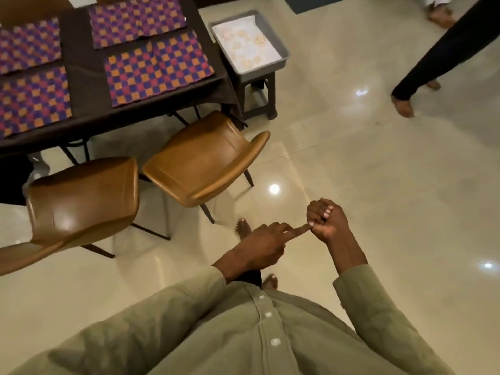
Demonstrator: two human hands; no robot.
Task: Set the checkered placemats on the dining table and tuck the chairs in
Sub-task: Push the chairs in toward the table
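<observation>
Several purple, orange and red checkered placemats lie flat on the dark dining table [84, 85]; the nearest ones are at the right [159, 67] and the left [33, 100]. Two tan leather chairs stand pulled back from the table's near edge, one on the left [81, 196] and one on the right [203, 161], angled. My hands are out over the floor, away from the chairs. The fingers of my left hand [262, 244] are curled except the index, whose tip touches my right hand [324, 220]. That hand is a closed fist with nothing in it.
A grey tray [281, 54] with a pale patterned cloth sits on a dark stool [259, 96] beside the table's right end. Another person's dark-clad leg [446, 55] and bare foot stand at the upper right. The tile floor is glossy; my bare feet show below my hands.
</observation>
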